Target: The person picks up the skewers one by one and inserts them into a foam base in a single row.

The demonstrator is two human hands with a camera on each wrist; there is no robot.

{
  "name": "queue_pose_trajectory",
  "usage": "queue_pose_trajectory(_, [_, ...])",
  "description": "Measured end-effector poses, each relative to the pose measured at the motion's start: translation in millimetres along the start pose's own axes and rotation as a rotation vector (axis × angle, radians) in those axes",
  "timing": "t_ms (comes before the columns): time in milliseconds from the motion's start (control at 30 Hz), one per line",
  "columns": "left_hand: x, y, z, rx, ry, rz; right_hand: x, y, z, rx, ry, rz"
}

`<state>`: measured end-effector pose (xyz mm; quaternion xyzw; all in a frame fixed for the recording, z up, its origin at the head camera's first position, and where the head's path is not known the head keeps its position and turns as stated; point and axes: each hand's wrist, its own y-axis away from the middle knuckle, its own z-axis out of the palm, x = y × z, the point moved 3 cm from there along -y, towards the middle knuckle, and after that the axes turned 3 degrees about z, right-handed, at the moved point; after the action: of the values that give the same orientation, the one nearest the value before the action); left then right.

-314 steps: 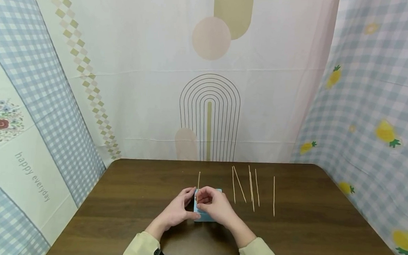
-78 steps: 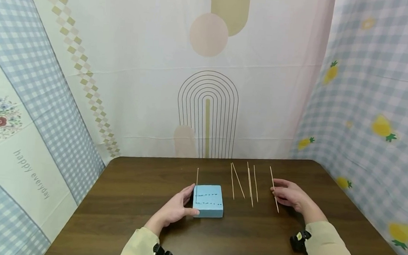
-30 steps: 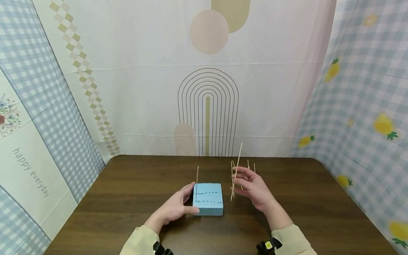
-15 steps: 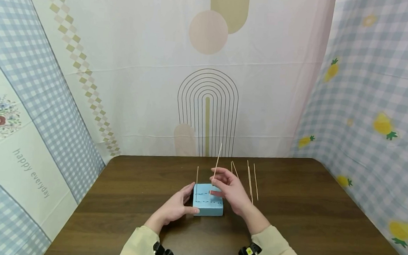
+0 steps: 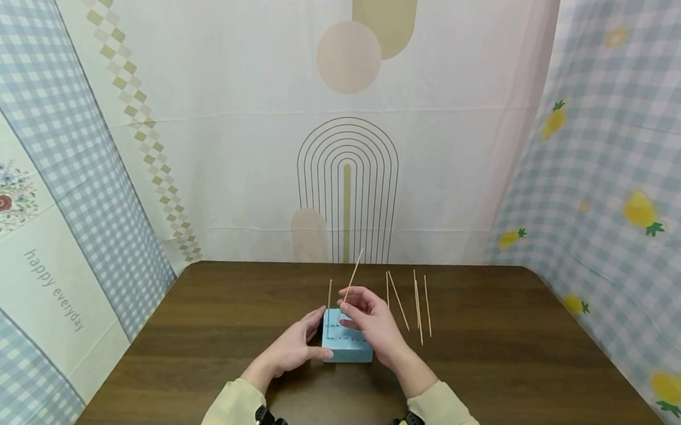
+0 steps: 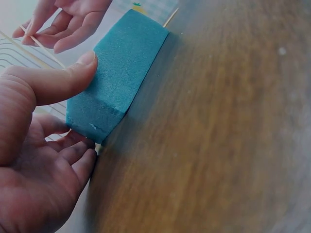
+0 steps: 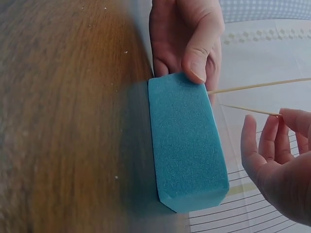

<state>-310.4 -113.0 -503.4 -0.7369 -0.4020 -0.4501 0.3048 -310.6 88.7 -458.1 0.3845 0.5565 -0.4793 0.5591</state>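
Note:
My left hand point(image 5: 293, 345) grips the left side of a light blue foam block point(image 5: 350, 354), its thumb on the front left corner. A thin wooden skewer point(image 5: 329, 295) stands upright in the block's top, near the left edge. Dotted dark marks run in two rows across that top. Over the block, my right hand point(image 5: 373, 325) pinches a second skewer point(image 5: 354, 272) between thumb and fingers, tilted with its upper end to the right. In the right wrist view this skewer's tapered tip point(image 7: 233, 106) is apart from the block, close to the standing skewer point(image 7: 257, 86).
Several loose skewers point(image 5: 426, 305) lie on the dark wooden table point(image 5: 502, 352), right of the block. A patterned cloth point(image 5: 249, 168) hangs behind the table's far edge, and checked cloths hang at both sides.
Earlier, my right hand was at the standing skewer. It then took the rightmost skewer from the table and carried it left over the block. My left hand has stayed at the block.

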Motion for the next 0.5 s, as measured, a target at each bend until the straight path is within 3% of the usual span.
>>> queue_pose_trajectory(500, [0.3,-0.3,0.2,-0.001,0.010,0.003,0.7,2.6,0.6,-0.069,0.103,-0.011])
